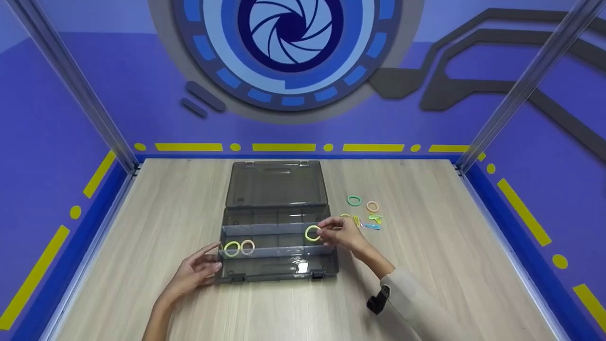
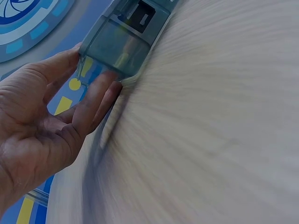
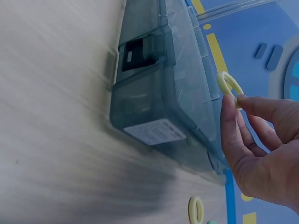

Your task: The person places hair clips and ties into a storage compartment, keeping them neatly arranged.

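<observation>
Pinching a yellow ring [image 3: 221, 83] between thumb and fingertips with the right hand [image 1: 344, 234], over the right end of the storage box [image 1: 279, 276], with most of the loop jutting leftward from the fingertips. Probably light, somewhat springy and hard to break; perhaps a little slippery, being smooth and narrow, though impossible to name the material by sight. Best gripped gently across the outer band, thumb opposite fingertips, without squashing the loop. Reaching in from the lower right, forearm slanted, across the box's right edge. Touching the box's left end with the left hand [image 1: 191, 273], fingers extended and spread, not wrapped around anything. With another yellow ring [image 1: 225, 249] and a pink ring [image 1: 253, 247] inside the box, just right of the left fingertips, and with a green ring [image 1: 354, 204], a peach ring [image 1: 373, 210] and small clips [image 1: 372, 227] on the table [image 1: 416, 265], to the right of the right fingers
</observation>
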A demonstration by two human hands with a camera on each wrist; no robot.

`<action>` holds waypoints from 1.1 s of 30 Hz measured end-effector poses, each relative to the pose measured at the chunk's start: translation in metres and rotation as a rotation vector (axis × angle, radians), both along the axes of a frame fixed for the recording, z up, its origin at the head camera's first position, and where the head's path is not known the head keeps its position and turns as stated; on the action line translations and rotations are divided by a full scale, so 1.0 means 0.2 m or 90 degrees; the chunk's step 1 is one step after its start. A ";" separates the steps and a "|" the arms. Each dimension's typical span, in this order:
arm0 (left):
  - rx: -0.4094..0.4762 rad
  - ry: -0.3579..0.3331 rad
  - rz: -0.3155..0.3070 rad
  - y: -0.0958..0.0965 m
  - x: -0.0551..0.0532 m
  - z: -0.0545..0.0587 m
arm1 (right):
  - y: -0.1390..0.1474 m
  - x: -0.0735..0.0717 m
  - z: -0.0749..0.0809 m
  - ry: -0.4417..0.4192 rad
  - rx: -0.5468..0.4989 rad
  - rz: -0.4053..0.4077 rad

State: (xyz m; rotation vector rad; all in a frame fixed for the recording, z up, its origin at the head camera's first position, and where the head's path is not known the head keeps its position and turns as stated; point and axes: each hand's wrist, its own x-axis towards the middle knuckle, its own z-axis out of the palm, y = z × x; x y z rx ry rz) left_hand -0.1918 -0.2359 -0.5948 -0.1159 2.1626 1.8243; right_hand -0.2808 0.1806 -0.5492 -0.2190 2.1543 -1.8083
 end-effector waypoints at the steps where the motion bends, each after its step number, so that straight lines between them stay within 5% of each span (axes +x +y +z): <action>1: 0.001 -0.002 0.002 0.00 0.00 0.00 | -0.01 0.00 0.00 -0.002 0.000 0.002; 19: 0.029 0.017 -0.017 -0.02 0.01 -0.01 | -0.25 -0.04 -0.04 -0.020 -0.043 0.029; 33: -0.008 -0.003 0.007 0.01 0.01 0.00 | -0.38 -0.03 -0.06 0.022 0.018 0.046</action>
